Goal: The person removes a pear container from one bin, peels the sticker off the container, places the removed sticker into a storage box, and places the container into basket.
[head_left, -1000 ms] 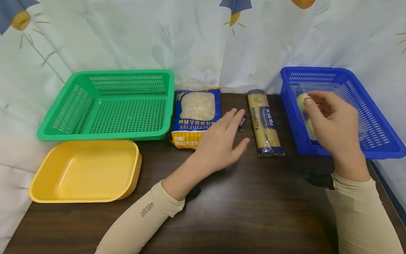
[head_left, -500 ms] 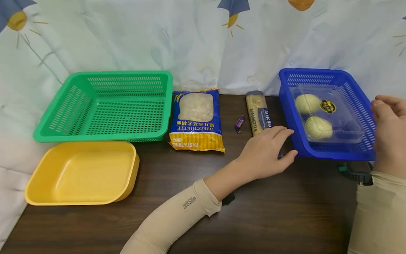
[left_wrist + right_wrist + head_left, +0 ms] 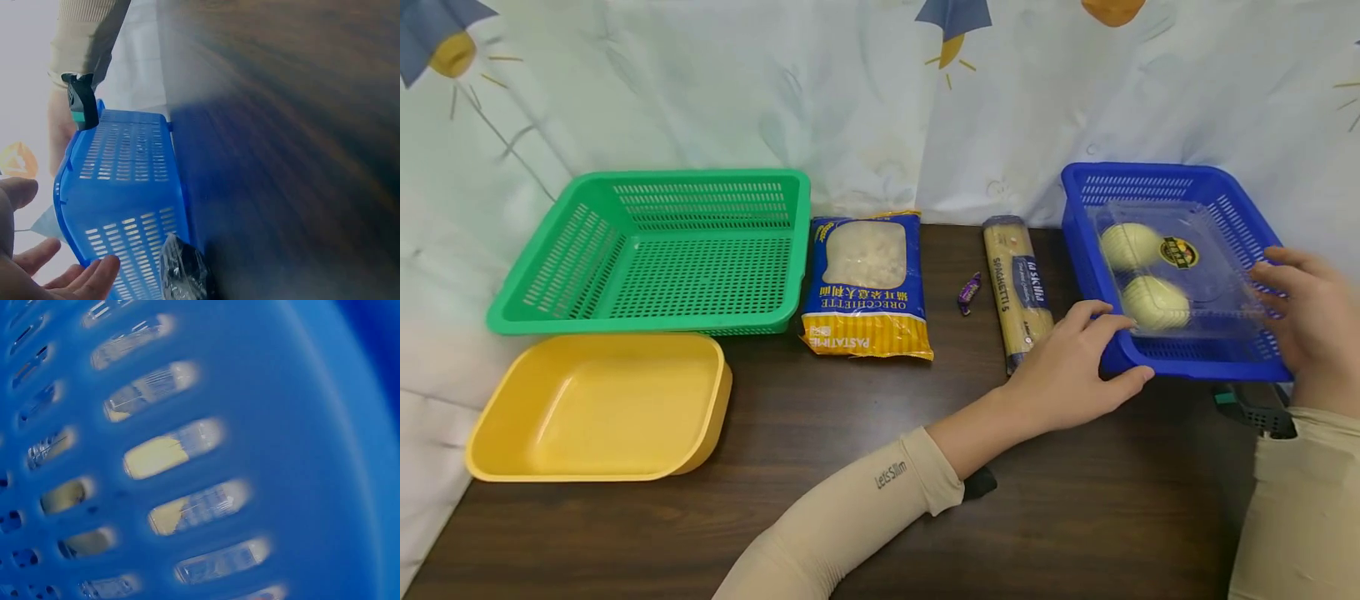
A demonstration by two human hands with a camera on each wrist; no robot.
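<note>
A blue plastic basket (image 3: 1232,368) stands at the right with a clear plastic box (image 3: 1225,312) inside it. Through the box's lid I see two pale round items (image 3: 1153,302) and a dark round label. My left hand (image 3: 1063,371) is at the basket's front left corner, fingers spread and thumb apart. In the left wrist view those fingers (image 3: 103,275) lie close to the slotted basket wall (image 3: 122,194); contact is unclear. On the far side, my right hand (image 3: 1318,321) has its fingers over the right rim, its thumb hidden. Only the basket's wall fills the right wrist view.
Left of the basket lie a spaghetti packet (image 3: 1011,283), partly behind my left hand, a small purple-wrapped sweet (image 3: 969,292) and a blue-and-yellow orecchiette bag (image 3: 868,287). A green basket (image 3: 700,325) and a yellow tub (image 3: 598,475) stand at the left. A curtain hangs behind.
My left hand has moved right, from above the sweet past the spaghetti to the blue basket's corner. My right hand has left the box and moved to the right rim.
</note>
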